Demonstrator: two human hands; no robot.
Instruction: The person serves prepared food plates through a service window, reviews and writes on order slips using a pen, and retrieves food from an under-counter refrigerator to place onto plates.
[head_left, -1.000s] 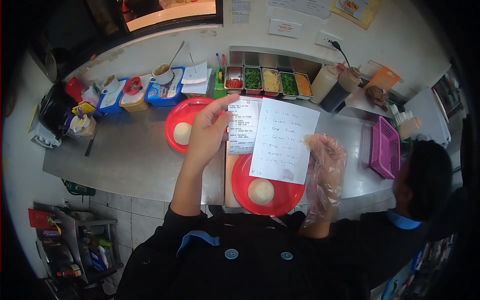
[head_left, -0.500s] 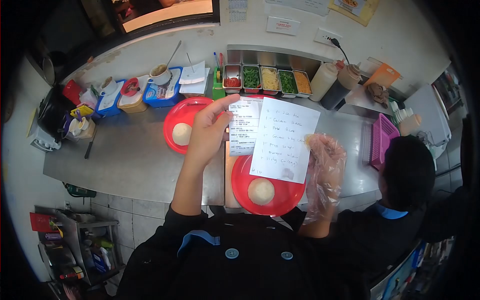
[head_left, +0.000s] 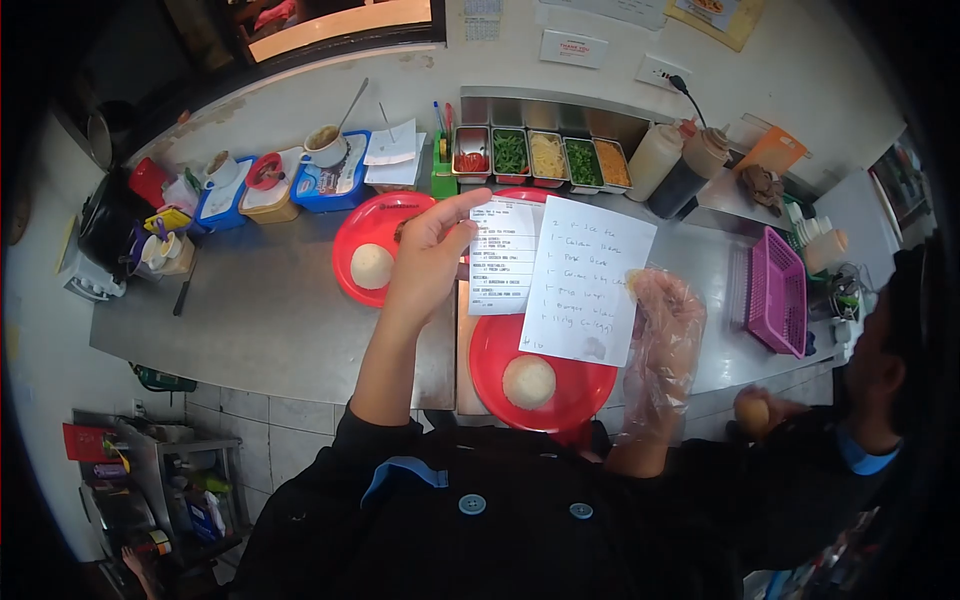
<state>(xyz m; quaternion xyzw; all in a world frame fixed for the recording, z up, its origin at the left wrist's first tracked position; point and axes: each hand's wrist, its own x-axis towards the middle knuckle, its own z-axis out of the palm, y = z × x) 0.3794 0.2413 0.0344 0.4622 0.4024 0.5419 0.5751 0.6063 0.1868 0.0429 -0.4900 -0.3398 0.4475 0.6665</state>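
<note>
My left hand [head_left: 428, 255] pinches a printed receipt [head_left: 498, 265] between thumb and fingers, upright in front of me. My right hand [head_left: 668, 315], inside a clear plastic glove, grips the right edge of a handwritten order slip [head_left: 585, 280]. The slip slightly overlaps the receipt. Below both papers lies a red plate [head_left: 592, 390] with a white mound of rice [head_left: 528, 382]. Behind my left hand is another red plate [head_left: 345, 240], carrying a second rice mound [head_left: 371, 266] and something brown partly hidden by the hand.
Metal ingredient trays [head_left: 547, 158] line the back of the steel counter [head_left: 270, 300], beside squeeze bottles [head_left: 690, 170]. Tubs [head_left: 330, 178] and a knife [head_left: 182, 296] are on the left. Near a purple basket [head_left: 778, 290], a co-worker [head_left: 870, 400] holds something round and tan.
The co-worker at right has moved further right, uncovering the purple basket's front and a hand with a round tan thing. My hands keep holding both papers, with the view shifted slightly.
</note>
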